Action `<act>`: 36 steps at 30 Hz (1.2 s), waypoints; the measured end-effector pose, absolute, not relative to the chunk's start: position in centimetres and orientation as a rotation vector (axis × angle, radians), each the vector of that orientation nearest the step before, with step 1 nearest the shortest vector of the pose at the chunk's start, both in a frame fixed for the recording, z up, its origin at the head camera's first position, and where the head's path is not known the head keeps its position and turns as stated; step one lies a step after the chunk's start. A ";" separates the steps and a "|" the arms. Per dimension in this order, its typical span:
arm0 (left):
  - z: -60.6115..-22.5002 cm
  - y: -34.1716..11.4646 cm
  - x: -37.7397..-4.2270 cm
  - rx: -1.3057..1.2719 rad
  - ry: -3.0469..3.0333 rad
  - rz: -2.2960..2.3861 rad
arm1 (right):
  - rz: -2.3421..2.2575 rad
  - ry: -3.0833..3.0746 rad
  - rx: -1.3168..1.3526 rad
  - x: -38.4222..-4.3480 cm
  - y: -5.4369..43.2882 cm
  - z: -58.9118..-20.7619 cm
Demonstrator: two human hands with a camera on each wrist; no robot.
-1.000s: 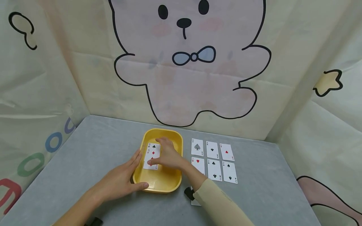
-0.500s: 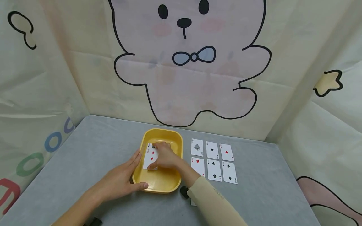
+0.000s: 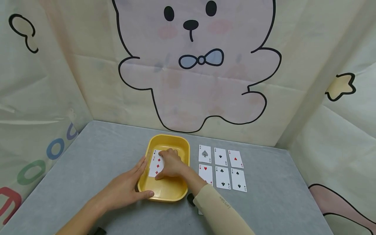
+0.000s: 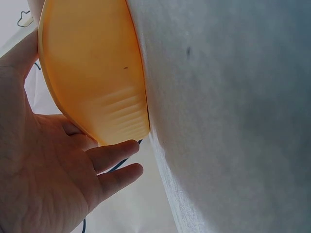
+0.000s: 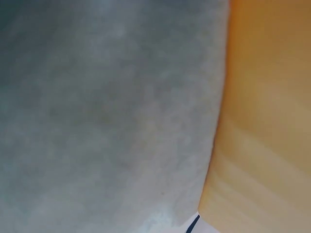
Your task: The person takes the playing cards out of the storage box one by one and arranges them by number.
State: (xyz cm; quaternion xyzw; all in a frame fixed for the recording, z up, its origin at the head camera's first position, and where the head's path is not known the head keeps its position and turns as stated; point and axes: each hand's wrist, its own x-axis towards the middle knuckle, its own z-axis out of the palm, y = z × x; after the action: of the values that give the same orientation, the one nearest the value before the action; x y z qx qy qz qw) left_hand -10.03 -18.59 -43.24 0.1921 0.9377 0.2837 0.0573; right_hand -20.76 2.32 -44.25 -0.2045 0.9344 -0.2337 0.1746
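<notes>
A yellow tray [image 3: 168, 194] rests on the table with playing cards inside; the three of diamonds [image 3: 154, 163] lies uppermost there. My left hand [image 3: 129, 184] lies along the tray's left side, thumb over its near left corner. In the left wrist view, the fingers of the left hand [image 4: 53, 160] are fairly straight against the outer wall of the tray [image 4: 92, 63]. My right hand [image 3: 171, 163] reaches inside the tray, gripping the three of diamonds lengthwise between thumb and index finger and covering its right part. Only the tray's wall [image 5: 267, 107] and tabletop show in the right wrist view.
Right of the tray lie two rows of face-up cards. Aces form the far row, including the ace of spades [image 3: 204, 153]; twos form the near row, including the two of spades [image 3: 238, 180]. Another card lies partly under the right sleeve [image 3: 223, 212]. A printed cloth [image 3: 194, 98] hangs behind.
My right thumb and index finger have moved from spread above the cards to the ends of the three of diamonds. My left hand and the tray stay in place.
</notes>
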 end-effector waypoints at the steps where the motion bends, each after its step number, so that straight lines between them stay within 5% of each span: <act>1: -43.2 -18.6 -10.0 0.582 2.842 0.861 | -0.654 2.650 -0.574 -20.7 2.3 -44.2; 36: -43.4 -18.7 -10.0 0.601 2.852 0.867 | -0.719 2.533 -0.672 -20.2 2.1 -44.3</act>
State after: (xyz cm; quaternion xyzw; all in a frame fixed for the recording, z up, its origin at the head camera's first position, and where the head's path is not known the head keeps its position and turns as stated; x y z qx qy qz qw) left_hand -10.00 -18.71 -43.43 0.1975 0.9367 0.2847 0.0504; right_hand -20.22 2.10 -44.28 -0.2418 0.9112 -0.2587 0.2104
